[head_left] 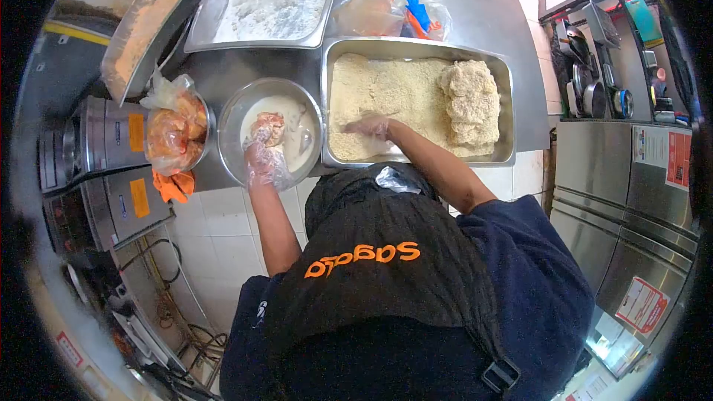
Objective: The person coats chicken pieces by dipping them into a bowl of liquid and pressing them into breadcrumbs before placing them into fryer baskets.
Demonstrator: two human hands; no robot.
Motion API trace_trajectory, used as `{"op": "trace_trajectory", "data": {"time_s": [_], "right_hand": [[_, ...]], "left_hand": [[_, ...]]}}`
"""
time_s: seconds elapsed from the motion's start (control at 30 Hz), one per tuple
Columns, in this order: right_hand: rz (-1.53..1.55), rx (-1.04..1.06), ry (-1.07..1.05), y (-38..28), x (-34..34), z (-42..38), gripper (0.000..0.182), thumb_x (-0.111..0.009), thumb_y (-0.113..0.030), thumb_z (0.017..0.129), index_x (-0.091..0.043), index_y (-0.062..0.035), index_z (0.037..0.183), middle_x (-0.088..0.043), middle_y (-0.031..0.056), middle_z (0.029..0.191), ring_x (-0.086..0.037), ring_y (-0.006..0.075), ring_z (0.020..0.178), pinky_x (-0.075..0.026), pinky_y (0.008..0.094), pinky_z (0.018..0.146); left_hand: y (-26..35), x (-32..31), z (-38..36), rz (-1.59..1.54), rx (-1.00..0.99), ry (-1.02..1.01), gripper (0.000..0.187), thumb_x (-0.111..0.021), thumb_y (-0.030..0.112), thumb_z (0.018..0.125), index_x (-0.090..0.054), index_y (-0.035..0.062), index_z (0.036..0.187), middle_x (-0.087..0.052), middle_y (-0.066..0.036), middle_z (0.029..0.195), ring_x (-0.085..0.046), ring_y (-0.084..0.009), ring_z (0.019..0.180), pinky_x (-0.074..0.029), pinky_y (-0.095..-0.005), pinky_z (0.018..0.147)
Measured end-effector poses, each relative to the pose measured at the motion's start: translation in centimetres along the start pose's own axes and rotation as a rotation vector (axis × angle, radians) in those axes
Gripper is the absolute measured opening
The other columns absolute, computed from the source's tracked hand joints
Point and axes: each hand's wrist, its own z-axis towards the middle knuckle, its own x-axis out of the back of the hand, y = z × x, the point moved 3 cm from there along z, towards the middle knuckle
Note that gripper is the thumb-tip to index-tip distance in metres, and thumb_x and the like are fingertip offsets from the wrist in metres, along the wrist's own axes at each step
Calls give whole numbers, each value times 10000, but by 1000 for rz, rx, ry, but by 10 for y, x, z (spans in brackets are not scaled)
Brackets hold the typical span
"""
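Observation:
My left hand (261,162), in a clear plastic glove, is closed on a piece of raw meat (269,129), which looks like chicken. It is over a metal bowl (228,137) of milky white batter (301,142). My right hand (371,128), also gloved, rests low over the left part of a deep steel tray (420,44) of pale breadcrumbs (386,82). Its fingers stretch out toward the left, slightly blurred, with no object visible in them. At the tray's right end lies a heap of crumb-coated pieces (471,104).
A tray of white flour (275,0) stands behind the bowl. Left of the bowl is a plastic bag of orange-red meat (177,128) in a container, above an orange cloth (174,186). Plastic bags (371,11) lie behind the crumb tray. Steel refrigerator doors (594,171) stand at right.

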Motion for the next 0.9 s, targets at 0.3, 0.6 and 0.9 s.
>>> {"op": "trace_trajectory", "data": {"time_s": [0.3, 0.6, 0.9], "right_hand": [[-322, 7, 477, -27, 92, -50, 430, -632, -311, 683, -594, 5, 971, -608, 175, 925, -583, 277, 831, -445, 328, 749], [-699, 133, 517, 28, 105, 23, 265, -549, -220, 695, -617, -18, 854, -597, 212, 844, -587, 342, 784, -460, 399, 689], [-622, 305, 999, 42, 143, 71, 311, -640, -282, 641, -606, -8, 784, -593, 220, 754, -587, 351, 732, -466, 413, 659]], "left_hand": [[3, 18, 5, 66, -39, -12, 362, -533, 62, 733, -482, -58, 1070, -548, -141, 1012, -512, -221, 994, -372, -321, 921], [-12, 29, 13, 163, 48, 142, 319, -564, 142, 768, -528, -38, 1029, -541, -123, 1004, -507, -201, 951, -379, -286, 868], [-1, 33, -3, 837, 125, 463, 328, -575, 241, 781, -578, -24, 975, -566, -103, 873, -519, -177, 790, -408, -277, 707]]}}
